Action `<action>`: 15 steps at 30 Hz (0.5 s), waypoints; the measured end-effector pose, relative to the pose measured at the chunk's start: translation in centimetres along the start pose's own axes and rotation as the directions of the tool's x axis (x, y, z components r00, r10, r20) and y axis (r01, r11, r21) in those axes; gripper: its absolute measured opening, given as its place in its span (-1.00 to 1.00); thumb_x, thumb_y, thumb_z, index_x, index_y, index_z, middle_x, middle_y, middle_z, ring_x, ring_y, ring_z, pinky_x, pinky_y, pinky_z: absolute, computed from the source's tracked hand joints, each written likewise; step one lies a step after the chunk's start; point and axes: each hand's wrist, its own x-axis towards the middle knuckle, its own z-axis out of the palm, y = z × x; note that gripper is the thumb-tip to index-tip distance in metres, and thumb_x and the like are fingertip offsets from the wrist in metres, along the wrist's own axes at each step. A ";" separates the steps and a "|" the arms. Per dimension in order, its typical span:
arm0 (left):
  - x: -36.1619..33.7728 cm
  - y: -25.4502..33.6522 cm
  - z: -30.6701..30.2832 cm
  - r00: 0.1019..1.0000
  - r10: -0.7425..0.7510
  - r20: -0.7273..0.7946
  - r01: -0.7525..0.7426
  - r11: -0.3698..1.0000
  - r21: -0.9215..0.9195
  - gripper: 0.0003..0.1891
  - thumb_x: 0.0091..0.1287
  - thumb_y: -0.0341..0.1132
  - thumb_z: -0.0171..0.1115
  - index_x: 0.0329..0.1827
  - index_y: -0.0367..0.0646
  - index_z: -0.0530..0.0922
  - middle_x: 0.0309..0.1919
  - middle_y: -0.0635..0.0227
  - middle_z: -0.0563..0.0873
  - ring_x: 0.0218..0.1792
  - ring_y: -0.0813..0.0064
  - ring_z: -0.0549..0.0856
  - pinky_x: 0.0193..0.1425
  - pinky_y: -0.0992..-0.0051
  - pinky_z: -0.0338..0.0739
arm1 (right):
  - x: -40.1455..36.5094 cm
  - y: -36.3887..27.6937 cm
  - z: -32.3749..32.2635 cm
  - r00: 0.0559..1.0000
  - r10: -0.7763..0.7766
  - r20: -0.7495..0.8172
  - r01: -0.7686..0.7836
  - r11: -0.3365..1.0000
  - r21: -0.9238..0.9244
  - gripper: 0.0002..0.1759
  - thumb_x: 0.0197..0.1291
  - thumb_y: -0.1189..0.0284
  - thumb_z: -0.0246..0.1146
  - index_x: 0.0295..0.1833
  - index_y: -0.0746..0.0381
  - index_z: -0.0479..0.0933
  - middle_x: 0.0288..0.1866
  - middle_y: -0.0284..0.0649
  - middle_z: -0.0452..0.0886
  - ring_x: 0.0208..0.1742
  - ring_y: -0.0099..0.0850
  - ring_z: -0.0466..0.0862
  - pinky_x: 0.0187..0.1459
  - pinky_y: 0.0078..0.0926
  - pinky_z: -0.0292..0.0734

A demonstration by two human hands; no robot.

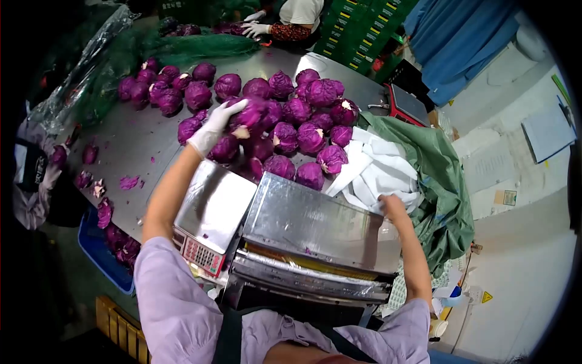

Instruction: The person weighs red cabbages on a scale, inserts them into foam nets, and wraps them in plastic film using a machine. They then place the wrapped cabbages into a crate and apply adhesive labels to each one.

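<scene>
My left hand (213, 128), in a white glove, is closed around a red cabbage (253, 115), blurred by motion, above the other cabbages. Its pale cut stem faces down toward me. More red cabbages (297, 111) sit loosely grouped on the metal table, several of them showing pale stem ends. To the right, my right hand (394, 208) is at the near edge of a pile of white strips (379, 173), which look soft, like foam or paper. Its fingers are pinched at the edge of one strip.
Before me stand a weighing scale (212, 206) and a metal wrapping machine (309, 224). Green cloth (433, 182) drapes on the right beside a red scale (407, 104). A blue crate (100, 249) is at lower left. Co-workers' gloved hands (256, 29) are across the table.
</scene>
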 end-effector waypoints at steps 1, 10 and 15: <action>-1.9 0.1 -1.7 0.990 -0.132 0.043 0.134 0.990 -0.044 -0.46 0.16 -0.05 0.25 0.05 -0.31 0.44 -0.08 0.19 0.61 -0.11 0.38 0.62 0.08 0.43 0.47 | -0.5 0.6 -0.4 0.992 0.041 -0.117 -0.023 0.988 0.153 -0.72 -0.10 0.53 0.20 -0.18 0.09 0.55 -0.40 -0.07 0.58 -0.32 -0.10 0.56 -0.28 -0.20 0.49; -16.8 -1.0 -7.0 0.956 -0.294 -0.023 0.255 0.785 0.565 -0.58 0.24 -0.09 0.09 0.03 -0.23 0.49 -0.10 0.22 0.61 -0.18 0.43 0.62 0.04 0.43 0.47 | -2.7 -2.2 -16.4 0.362 0.681 -0.636 0.230 0.596 0.769 -0.69 0.05 0.47 0.32 -0.07 0.32 0.52 -0.30 -0.23 0.63 -0.32 -0.51 0.60 -0.34 -0.67 0.49; -17.1 -3.5 -4.2 0.878 0.297 -0.375 0.225 0.437 0.871 -0.46 0.18 0.16 0.05 -0.17 -0.19 0.61 -0.19 0.07 0.65 -0.11 0.17 0.61 0.01 0.35 0.42 | -1.7 -2.2 -15.7 0.739 0.593 -0.318 0.576 -0.312 0.756 -0.78 0.15 0.42 0.25 -0.15 0.31 0.44 -0.40 -0.33 0.51 -0.45 -0.64 0.48 -0.43 -0.81 0.47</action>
